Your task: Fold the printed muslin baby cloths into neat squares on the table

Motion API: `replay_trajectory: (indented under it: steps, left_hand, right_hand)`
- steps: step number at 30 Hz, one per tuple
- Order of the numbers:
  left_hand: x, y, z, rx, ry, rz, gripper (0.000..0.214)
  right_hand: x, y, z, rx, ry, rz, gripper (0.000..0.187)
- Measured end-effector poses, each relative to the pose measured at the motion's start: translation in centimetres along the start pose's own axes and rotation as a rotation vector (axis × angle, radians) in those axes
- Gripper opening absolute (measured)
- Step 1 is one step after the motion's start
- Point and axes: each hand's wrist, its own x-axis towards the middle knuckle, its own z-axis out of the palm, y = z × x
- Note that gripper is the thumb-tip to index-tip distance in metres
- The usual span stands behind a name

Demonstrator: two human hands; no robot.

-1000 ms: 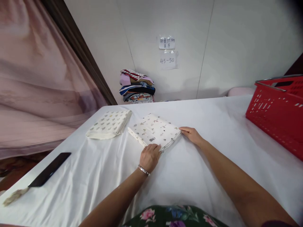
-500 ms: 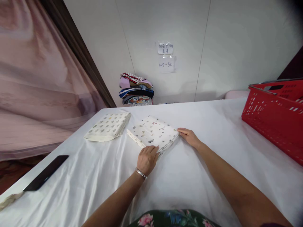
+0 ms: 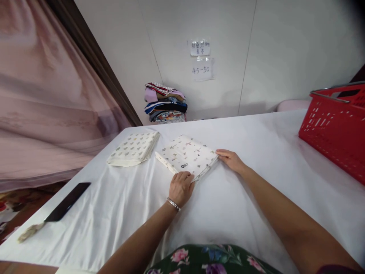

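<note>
A folded white cloth with small printed figures lies on the white-covered table. My left hand, a bracelet on its wrist, has its fingers curled over the cloth's near corner. At the cloth's right corner my right hand pinches the folded edge. A second folded cloth with a pale pattern lies to the left, apart from both hands.
A red plastic basket stands at the table's right edge. A dark phone with a strap lies at the left edge. A stack of folded clothes sits by the wall, under two paper notes. A pink curtain hangs left.
Both hands have stayed on the corners of the printed cloth. Only the camera has shifted slightly, so the scene sits a little differently in view.
</note>
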Motion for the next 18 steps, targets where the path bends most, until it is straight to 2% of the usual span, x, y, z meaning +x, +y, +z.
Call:
replay_trajectory:
  steps: [3,6,8,15,18]
  left_hand:
    - [0.3,0.6,-0.1,0.0,-0.038,-0.026,0.015]
    - [1.4,1.5,-0.2,0.003,-0.062,-0.054,0.026]
    - [2.8,2.2,0.0,0.005,-0.087,-0.062,0.03]
    - [9.3,4.0,1.1,0.03,-0.259,-0.094,0.022]
    - [11.0,4.2,1.9,0.022,-0.325,-0.121,0.023]
  right_hand:
    - [0.0,0.1,0.0,-0.021,0.002,-0.008,0.026]
    - [0.1,0.3,-0.1,-0.043,0.012,-0.022,0.025]
    - [0.1,0.4,-0.1,-0.043,0.027,-0.028,0.025]
    - [-0.2,0.4,-0.2,-0.041,0.095,-0.014,0.029]
    - [-0.2,0.1,-0.4,-0.11,0.116,0.024,0.027]
